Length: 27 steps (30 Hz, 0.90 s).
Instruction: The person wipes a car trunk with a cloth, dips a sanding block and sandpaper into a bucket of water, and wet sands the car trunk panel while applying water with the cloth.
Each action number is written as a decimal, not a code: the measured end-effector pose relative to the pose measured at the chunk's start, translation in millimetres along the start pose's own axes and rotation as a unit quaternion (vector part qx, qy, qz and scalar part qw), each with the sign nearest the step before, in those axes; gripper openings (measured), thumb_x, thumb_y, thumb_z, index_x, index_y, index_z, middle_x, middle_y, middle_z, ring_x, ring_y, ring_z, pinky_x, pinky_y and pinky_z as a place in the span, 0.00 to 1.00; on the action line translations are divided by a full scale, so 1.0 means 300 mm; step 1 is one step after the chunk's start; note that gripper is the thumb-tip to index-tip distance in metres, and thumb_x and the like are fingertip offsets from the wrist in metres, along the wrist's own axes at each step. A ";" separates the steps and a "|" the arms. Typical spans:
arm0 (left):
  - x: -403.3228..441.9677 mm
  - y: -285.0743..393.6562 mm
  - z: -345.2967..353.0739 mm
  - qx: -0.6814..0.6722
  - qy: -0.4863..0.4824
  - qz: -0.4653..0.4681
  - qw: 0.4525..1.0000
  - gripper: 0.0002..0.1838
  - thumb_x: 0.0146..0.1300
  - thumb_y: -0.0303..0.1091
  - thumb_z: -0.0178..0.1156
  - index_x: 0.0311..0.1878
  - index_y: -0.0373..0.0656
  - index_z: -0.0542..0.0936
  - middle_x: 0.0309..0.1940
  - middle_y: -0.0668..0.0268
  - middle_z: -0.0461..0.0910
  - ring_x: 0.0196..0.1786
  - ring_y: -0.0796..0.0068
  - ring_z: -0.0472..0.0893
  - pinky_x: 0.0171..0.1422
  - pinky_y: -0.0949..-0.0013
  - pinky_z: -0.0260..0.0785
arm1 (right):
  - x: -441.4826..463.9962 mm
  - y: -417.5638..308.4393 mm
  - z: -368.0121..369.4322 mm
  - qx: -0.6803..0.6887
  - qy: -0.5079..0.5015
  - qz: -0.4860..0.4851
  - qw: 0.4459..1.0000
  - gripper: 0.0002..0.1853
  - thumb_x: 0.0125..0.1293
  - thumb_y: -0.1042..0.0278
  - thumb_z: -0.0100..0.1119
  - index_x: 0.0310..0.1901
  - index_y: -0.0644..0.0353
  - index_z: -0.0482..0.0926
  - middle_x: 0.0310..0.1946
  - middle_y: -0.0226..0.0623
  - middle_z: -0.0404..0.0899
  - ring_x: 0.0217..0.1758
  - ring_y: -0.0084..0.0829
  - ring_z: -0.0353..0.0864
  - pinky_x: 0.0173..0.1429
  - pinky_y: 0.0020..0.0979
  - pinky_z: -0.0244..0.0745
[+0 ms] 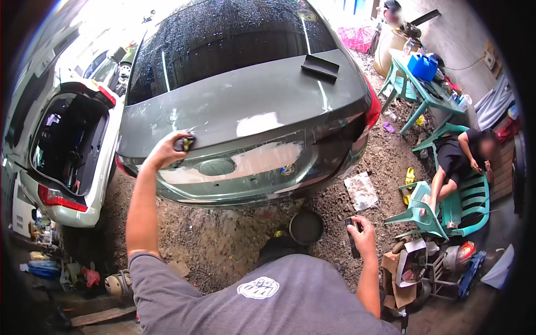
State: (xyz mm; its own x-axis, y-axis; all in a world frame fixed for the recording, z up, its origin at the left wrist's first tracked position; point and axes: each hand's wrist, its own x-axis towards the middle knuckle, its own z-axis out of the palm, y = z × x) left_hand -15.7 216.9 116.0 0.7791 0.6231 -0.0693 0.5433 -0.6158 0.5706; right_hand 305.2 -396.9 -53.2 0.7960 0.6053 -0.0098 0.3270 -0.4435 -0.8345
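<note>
My left hand (169,149) is closed around a small black and yellow object (185,143) at the left rear edge of the dark green car's trunk lid (212,111). Pale patches (259,124) mark the lid and the panel below it. Away from the car, at the lower right, my right hand (364,234) grips a dark, flat, oblong block (353,241). A black angled piece (320,68) lies on the trunk near the rear window. On the ground behind the bumper is a round black bucket (306,227).
A white car (103,167) with its tailgate open stands at the left. On the right, a person (460,153) sits on green chairs (474,201), near a green table (419,92) with a blue container (422,66). Boxes (410,273) lie at the lower right.
</note>
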 end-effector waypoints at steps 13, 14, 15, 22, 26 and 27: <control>0.035 0.415 0.397 -0.221 0.189 0.054 0.955 0.12 0.73 0.33 0.68 0.57 0.43 0.87 0.58 0.55 0.84 0.57 0.61 0.85 0.61 0.59 0.81 | 0.508 -0.496 0.236 0.517 -0.200 -0.001 0.832 0.24 0.74 0.68 0.61 0.68 0.66 0.73 0.60 0.49 0.83 0.59 0.39 0.87 0.65 0.40 0.84; 0.024 0.453 0.514 -0.207 0.191 0.128 0.951 0.07 0.74 0.31 0.67 0.52 0.42 0.87 0.49 0.61 0.86 0.47 0.70 0.86 0.49 0.67 0.82 | 0.527 -0.544 0.256 0.538 -0.218 0.002 0.814 0.23 0.75 0.66 0.61 0.68 0.65 0.73 0.61 0.51 0.83 0.62 0.41 0.86 0.66 0.41 0.83; -0.017 0.535 0.594 -0.256 0.155 0.095 0.949 0.07 0.75 0.30 0.66 0.51 0.42 0.88 0.45 0.63 0.86 0.47 0.72 0.85 0.52 0.68 0.81 | 0.542 -0.580 0.278 0.559 -0.237 0.001 0.794 0.23 0.75 0.65 0.60 0.68 0.65 0.73 0.63 0.53 0.82 0.64 0.43 0.86 0.67 0.43 0.83; -0.125 0.653 0.836 -0.676 0.022 -0.052 0.734 0.19 0.77 0.32 0.67 0.65 0.34 0.81 0.54 0.65 0.87 0.56 0.78 0.83 0.65 0.70 0.76 | 0.617 -0.664 0.401 0.613 -0.355 0.002 0.706 0.22 0.78 0.62 0.61 0.67 0.63 0.72 0.71 0.60 0.75 0.72 0.50 0.80 0.72 0.49 0.80; -0.162 0.654 0.813 -0.662 0.051 -0.080 0.743 0.19 0.74 0.29 0.70 0.64 0.35 0.81 0.54 0.66 0.86 0.53 0.79 0.84 0.62 0.70 0.78 | 0.650 -0.660 0.441 0.623 -0.444 0.033 0.643 0.23 0.77 0.63 0.63 0.68 0.62 0.72 0.72 0.59 0.74 0.73 0.48 0.79 0.74 0.49 0.78; -0.175 0.663 0.810 -0.650 0.052 -0.091 0.753 0.18 0.73 0.28 0.70 0.63 0.35 0.81 0.54 0.66 0.86 0.52 0.79 0.85 0.62 0.70 0.79 | 0.659 -0.669 0.445 0.615 -0.438 0.031 0.655 0.23 0.78 0.64 0.63 0.68 0.62 0.72 0.70 0.57 0.76 0.72 0.47 0.80 0.74 0.47 0.78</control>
State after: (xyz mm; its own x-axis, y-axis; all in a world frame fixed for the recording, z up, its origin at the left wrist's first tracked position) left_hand 127.5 -55.4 34.2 0.6629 0.7167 -0.2167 -0.1799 0.4334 0.8831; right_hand 329.0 -100.1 38.8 0.0149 0.9972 0.0731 -0.7789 0.0574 -0.6245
